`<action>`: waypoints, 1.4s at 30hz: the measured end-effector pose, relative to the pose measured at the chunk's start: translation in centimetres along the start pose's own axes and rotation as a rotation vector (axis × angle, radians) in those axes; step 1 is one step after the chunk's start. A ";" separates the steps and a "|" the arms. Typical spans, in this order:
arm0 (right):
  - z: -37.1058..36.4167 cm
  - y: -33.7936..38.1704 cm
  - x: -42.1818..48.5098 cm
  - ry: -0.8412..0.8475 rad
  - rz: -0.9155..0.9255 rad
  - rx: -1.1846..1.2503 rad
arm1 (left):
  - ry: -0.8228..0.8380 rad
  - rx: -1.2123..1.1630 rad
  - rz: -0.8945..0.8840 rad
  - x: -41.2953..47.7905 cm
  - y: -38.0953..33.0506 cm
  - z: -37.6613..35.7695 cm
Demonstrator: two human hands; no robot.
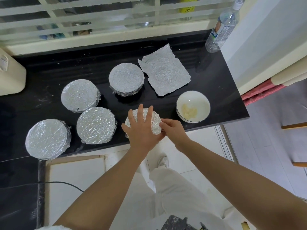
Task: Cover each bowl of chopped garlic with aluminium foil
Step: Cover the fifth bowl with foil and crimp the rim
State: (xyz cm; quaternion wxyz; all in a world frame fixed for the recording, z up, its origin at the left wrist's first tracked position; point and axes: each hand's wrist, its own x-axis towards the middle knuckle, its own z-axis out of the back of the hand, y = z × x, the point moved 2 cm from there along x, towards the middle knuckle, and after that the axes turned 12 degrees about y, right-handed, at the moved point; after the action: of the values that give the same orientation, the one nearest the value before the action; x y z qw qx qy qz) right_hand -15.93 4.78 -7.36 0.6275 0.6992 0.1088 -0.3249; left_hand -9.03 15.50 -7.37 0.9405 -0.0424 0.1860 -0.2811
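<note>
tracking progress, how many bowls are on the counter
6: four foil-covered bowls, front left, front centre, mid left, back centre; a half-wrapped bowl under the left hand; an uncovered bowl at right.

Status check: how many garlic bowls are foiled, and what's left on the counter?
Done: four round foil-covered bowls sit on the black counter. In hand: a fifth foil-draped bowl, left hand pressing its top, right hand pinching foil at its side. Left: the uncovered white bowl of chopped garlic, with a loose crinkled foil sheet behind it.
</note>
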 end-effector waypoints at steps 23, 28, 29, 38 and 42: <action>1.4 0.8 -0.2 0.067 -0.013 0.052 | -0.064 0.102 -0.107 -0.5 0.7 -0.3; 1.5 -0.4 -0.9 0.104 0.049 0.084 | -0.065 0.120 -0.105 -0.4 0.9 -0.4; 1.5 -0.5 -0.8 0.092 0.062 0.085 | -0.064 0.123 -0.106 -0.4 0.9 -0.4; 2.5 -0.7 -0.7 0.004 0.147 -0.215 | -0.082 0.120 -0.121 -0.4 1.1 -0.6; 2.4 -0.1 -0.5 -0.013 0.156 -0.200 | -0.079 0.122 -0.118 -0.3 1.0 -0.6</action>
State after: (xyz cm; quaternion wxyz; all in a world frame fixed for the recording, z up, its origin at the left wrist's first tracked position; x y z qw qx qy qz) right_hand -17.16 2.63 -7.18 0.7182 0.6373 0.0818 -0.2670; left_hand -9.01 16.57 -8.04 0.9297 -0.0071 0.1285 -0.3451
